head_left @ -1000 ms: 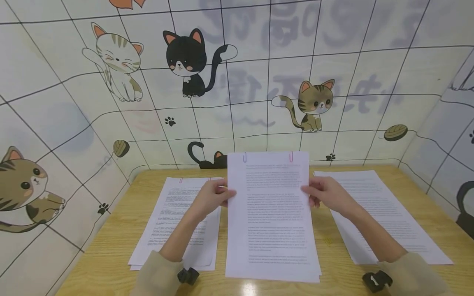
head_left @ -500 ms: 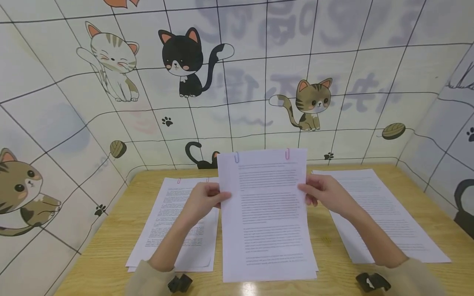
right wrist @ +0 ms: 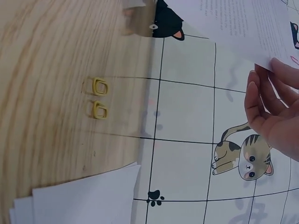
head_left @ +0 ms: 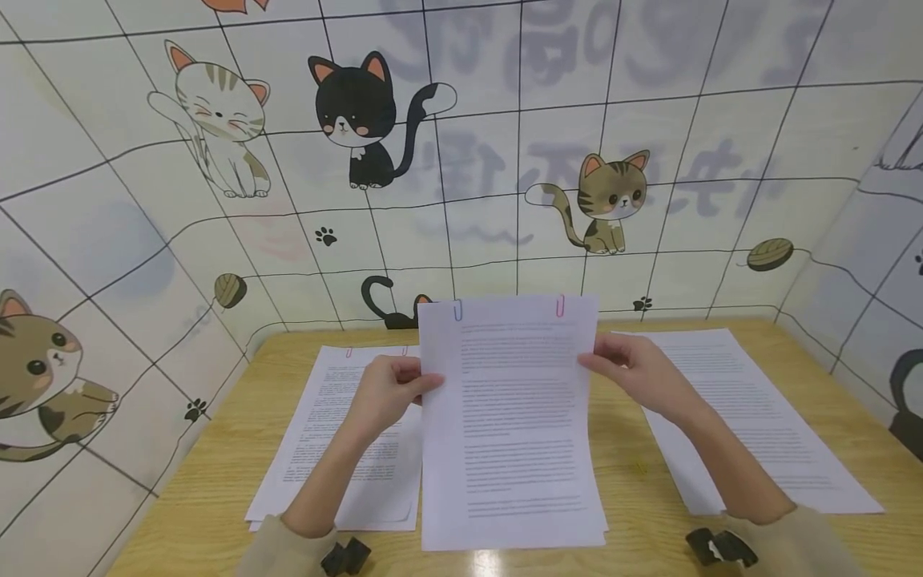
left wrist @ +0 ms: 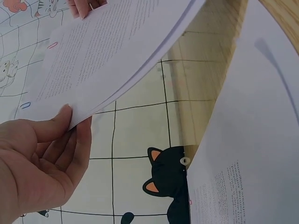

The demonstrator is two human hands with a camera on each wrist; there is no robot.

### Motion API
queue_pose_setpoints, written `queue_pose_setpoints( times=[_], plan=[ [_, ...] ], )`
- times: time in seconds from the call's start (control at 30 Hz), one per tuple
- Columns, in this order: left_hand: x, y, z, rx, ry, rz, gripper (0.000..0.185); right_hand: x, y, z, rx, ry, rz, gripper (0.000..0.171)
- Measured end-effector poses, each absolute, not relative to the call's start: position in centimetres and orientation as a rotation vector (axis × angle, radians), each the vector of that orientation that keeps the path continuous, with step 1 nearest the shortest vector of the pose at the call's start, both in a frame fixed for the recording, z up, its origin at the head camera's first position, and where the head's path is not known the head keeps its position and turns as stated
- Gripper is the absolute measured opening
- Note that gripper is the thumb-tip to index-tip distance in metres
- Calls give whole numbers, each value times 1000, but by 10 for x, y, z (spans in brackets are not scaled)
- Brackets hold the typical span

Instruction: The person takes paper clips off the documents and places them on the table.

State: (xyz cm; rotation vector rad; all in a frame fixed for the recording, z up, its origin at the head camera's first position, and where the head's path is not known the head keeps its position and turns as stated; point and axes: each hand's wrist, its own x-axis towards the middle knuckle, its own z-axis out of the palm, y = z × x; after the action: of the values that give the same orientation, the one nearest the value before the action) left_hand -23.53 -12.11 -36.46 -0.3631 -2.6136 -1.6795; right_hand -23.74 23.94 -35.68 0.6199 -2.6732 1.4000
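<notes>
Item: clipped paper stack (head_left: 512,425), printed text, held upright-tilted over the middle of the wooden surface (head_left: 216,473), lower edge at or near the surface's front edge. Blue paper clip (head_left: 457,311) and pink paper clip (head_left: 560,305) on its top edge.

Left hand (head_left: 385,393): grip pinches the stack's left edge, thumb in front, fingers behind; confirmed in the left wrist view (left wrist: 42,163).

Right hand (head_left: 634,373): grip pinches the stack's right edge, fingers curled behind the sheets; the right wrist view (right wrist: 273,116) shows the fingertips at the paper's edge.

Left pile (head_left: 346,437): printed sheets lying flat, partly under the left forearm.

Right pile (head_left: 750,417): printed sheets lying flat, to the right of the right hand.

Yellow clip (right wrist: 99,86): lies on the bare wood with a second one just beside it.

Backdrop: cat-pattern wall (head_left: 360,120) behind the surface.
</notes>
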Motion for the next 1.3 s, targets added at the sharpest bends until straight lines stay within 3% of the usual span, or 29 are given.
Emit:
queue_pose_setpoints(
  times=[1.3],
  plan=[
    [-221,-108,-357,-477,-2612,-1362,3,-217,233,-342,559,-2329,1240,9]
  ],
)
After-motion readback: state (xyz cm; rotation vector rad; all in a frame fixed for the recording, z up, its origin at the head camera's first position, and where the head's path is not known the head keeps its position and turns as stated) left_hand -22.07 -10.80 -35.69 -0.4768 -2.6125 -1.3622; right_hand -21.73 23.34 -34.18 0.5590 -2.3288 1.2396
